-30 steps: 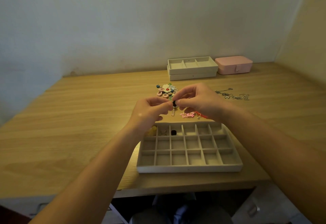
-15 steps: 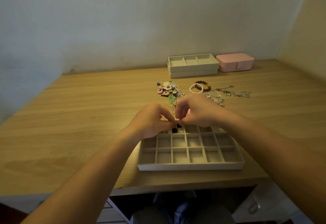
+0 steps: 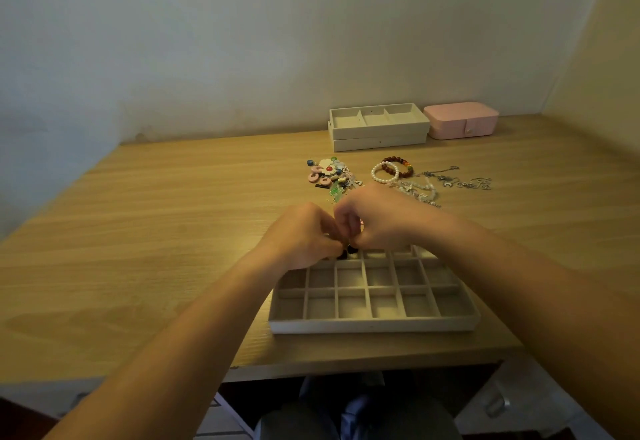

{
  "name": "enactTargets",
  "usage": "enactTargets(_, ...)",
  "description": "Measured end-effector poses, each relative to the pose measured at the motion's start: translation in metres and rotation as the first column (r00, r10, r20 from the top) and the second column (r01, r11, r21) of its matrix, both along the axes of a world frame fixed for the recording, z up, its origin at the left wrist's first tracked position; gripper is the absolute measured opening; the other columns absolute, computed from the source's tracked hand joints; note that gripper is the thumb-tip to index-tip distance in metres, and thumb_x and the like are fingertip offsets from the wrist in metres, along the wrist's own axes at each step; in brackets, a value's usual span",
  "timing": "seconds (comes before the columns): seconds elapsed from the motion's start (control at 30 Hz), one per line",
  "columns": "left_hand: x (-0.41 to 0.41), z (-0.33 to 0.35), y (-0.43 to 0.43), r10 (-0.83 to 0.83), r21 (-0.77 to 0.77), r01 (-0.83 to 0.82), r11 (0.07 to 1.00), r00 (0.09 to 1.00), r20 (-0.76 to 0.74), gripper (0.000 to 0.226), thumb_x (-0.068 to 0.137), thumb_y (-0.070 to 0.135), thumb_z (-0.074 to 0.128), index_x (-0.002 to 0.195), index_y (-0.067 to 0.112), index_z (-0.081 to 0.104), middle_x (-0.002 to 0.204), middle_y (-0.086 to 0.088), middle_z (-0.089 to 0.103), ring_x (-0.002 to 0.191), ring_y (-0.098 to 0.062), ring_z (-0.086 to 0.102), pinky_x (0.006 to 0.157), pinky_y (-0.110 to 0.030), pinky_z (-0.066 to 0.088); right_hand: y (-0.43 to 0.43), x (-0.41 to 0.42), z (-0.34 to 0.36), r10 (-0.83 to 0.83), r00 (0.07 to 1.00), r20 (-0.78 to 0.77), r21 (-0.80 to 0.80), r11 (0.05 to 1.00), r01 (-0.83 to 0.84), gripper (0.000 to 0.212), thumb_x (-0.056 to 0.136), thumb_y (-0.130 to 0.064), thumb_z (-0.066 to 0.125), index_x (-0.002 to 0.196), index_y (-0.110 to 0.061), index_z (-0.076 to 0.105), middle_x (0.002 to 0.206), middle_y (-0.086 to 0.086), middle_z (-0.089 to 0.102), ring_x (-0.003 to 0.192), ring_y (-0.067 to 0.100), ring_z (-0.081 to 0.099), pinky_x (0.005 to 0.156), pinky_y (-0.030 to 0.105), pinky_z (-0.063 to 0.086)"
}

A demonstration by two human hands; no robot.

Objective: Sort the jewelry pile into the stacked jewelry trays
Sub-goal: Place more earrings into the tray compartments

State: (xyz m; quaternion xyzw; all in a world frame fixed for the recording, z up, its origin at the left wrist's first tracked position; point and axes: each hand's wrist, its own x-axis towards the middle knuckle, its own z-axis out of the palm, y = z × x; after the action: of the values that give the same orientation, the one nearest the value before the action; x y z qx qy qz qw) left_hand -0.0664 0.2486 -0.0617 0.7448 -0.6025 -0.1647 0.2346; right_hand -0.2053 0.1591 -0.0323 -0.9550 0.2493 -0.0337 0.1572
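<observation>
Fingers [image 3: 349, 223] of the left hand [image 3: 304, 235] and right hand [image 3: 379, 221] curl inward, tips pinching 1 small dark piece [image 3: 352, 250] over the far-left cells of the grid tray [image 3: 374, 327], whose long axis runs left-right. The jewelry pile [image 3: 330, 175] lies farther off.

Beige gridded jewelry tray [image 3: 375, 325], lying flat.
Colourful loose jewelry pile [image 3: 330, 173] beyond it; two matching stacked trays [image 3: 379, 131] farther back.

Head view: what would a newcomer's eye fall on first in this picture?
The left hand and right hand meet over the back row of the grid tray, at two small dark pieces. Behind them lies the colourful jewelry pile, and stacked trays and a pink box stand by the wall.
</observation>
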Motion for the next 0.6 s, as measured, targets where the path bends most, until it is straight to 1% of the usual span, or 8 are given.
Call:
enactTargets(0.1,-0.0007,-0.0012,-0.0016,0.016,-0.008,-0.016,1.000,1.000,0.009,0.012,0.073,0.019,0.077,0.081,0.026,0.081,0.072,-0.002,0.073,0.072,-0.020,0.065,0.065,-0.034,0.050,0.0019,0.0012,0.0035,0.004,1.000,-0.019,-0.005,1.000,-0.004,0.027,0.078,-0.003,0.074,0.073,-0.028,0.066,0.076,-0.009,0.069,0.072,0.006,0.064,0.066,0.029,0.057)
enactTargets(0.17,-0.0007,-0.0020,-0.0025,0.030,-0.008,-0.030,1.000,1.000,0.002,0.009,0.072,0.019,0.077,0.078,0.025,0.080,0.064,0.002,0.069,0.062,-0.014,0.059,0.060,-0.031,0.048,0.0029,0.0025,0.0048,-0.001,0.999,-0.034,-0.012,1.000,0.001,0.026,0.078,-0.003,0.074,0.073,-0.028,0.067,0.076,-0.010,0.069,0.072,0.006,0.064,0.066,0.029,0.057)
enactTargets(0.23,-0.0002,-0.0023,-0.0029,0.034,-0.008,-0.034,0.999,0.999,-0.019,0.008,0.072,0.019,0.078,0.076,0.024,0.080,0.057,0.006,0.063,0.054,-0.007,0.050,0.056,-0.028,0.042,0.0043,0.0037,0.0051,-0.010,0.999,-0.053,-0.012,1.000,0.010,0.025,0.079,-0.003,0.074,0.075,-0.027,0.069,0.075,-0.010,0.069,0.071,0.005,0.064,0.065,0.026,0.056)
enactTargets(0.33,0.0011,-0.0027,-0.0034,0.032,-0.012,-0.033,0.999,0.999,-0.040,0.007,0.072,0.017,0.078,0.076,0.023,0.080,0.053,0.008,0.060,0.049,-0.003,0.046,0.053,-0.026,0.039,0.0054,0.0057,0.0046,-0.016,0.998,-0.063,-0.008,1.000,0.016,0.020,0.080,-0.005,0.075,0.079,-0.024,0.073,0.074,-0.010,0.069,0.071,0.004,0.064,0.066,0.027,0.057)
enactTargets(0.47,0.0018,-0.0032,-0.0040,0.029,-0.013,-0.030,0.999,0.998,-0.049,0.008,0.073,0.016,0.078,0.078,0.021,0.081,0.053,0.008,0.060,0.050,-0.005,0.046,0.054,-0.026,0.038,0.0043,0.0087,0.0039,-0.023,0.996,-0.081,-0.011,1.000,0.022,0.018,0.080,-0.006,0.076,0.079,-0.023,0.074,0.072,-0.011,0.068,0.071,0.004,0.064,0.068,0.028,0.057)
enactTargets(0.6,0.0013,-0.0028,-0.0044,0.027,-0.013,-0.027,1.000,0.999,-0.044,0.010,0.074,0.015,0.078,0.081,0.021,0.082,0.057,0.008,0.062,0.056,-0.008,0.050,0.055,-0.026,0.039,0.0015,0.0092,0.0060,-0.006,0.995,-0.097,-0.012,1.000,0.005,0.023,0.082,-0.003,0.074,0.080,-0.026,0.075,0.076,-0.010,0.070,0.074,0.006,0.066,0.073,0.032,0.061)
